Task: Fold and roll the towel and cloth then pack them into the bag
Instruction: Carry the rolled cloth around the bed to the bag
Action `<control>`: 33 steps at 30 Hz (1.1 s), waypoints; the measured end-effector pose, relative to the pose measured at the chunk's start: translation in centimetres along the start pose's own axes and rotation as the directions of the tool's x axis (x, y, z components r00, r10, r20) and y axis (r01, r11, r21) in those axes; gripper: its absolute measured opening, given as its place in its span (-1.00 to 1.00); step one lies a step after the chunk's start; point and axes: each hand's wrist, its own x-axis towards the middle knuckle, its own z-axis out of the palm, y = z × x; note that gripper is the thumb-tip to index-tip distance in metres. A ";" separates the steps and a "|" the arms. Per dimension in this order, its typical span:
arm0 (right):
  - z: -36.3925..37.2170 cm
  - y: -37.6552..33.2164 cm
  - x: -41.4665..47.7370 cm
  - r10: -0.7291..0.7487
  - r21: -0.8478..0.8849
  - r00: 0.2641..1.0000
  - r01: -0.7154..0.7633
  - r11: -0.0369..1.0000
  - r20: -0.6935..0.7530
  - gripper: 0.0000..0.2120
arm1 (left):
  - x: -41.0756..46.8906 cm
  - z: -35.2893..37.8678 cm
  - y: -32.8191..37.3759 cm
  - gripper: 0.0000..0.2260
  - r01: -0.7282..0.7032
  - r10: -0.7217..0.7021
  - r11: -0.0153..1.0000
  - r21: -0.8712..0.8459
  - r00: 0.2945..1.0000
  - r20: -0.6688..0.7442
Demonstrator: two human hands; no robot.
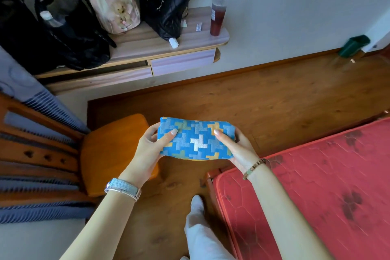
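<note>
Nearest the camera, a leg in pale trousers (200, 236) stood on the wooden floor (274, 101), just beside a red mattress (316, 186) on the right. On the left stood a wooden chair with an orange seat (109, 150). Above the floor, between chair and mattress, the rolled towel (196, 140), blue with grey, yellow and white crosses, was held level in the air. The left grip (147, 150), a silver watch (123, 188) at its wrist, was clamped round the roll's left end, thumb on top. The right grip (238, 150), with a beaded bracelet (253, 168), clasped the right end the same way. Farther off, against the wall, a table (147, 40) carried two black bags (69, 31), a pink backpack (114, 0), a quilted black bag (162, 0) with a chain strap, and a bottle (217, 18) of dark liquid. A green bin (354, 45) stood far right.
</note>
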 end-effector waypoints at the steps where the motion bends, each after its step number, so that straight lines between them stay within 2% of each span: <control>1: -0.2 -0.8 1.1 0.000 0.010 1.000 0.000 1.000 -0.009 -0.51 | 1.4 0.4 0.7 -0.52 0.001 -0.001 1.000 0.001 1.000 0.006; 10: -2.8 -7.3 10.6 -0.001 0.009 0.999 0.001 1.000 -0.047 -0.52 | 12.6 4.8 4.9 -0.54 0.001 -0.001 1.000 0.001 0.997 0.074; 21: -4.5 -11.1 18.0 0.002 0.031 0.989 0.003 1.000 -0.149 -0.62 | 22.8 7.7 8.4 -0.50 0.027 -0.034 0.999 0.034 0.977 0.212; 30: -4.8 -13.5 25.0 -0.047 0.098 0.947 0.082 0.992 -0.317 -0.36 | 33.3 10.0 12.0 -0.32 0.072 -0.112 0.990 0.121 0.923 0.368; 33: -4.3 -14.4 27.4 -0.042 0.137 0.928 0.099 0.986 -0.369 -0.41 | 36.8 10.4 13.7 -0.28 0.081 -0.141 0.984 0.159 0.899 0.414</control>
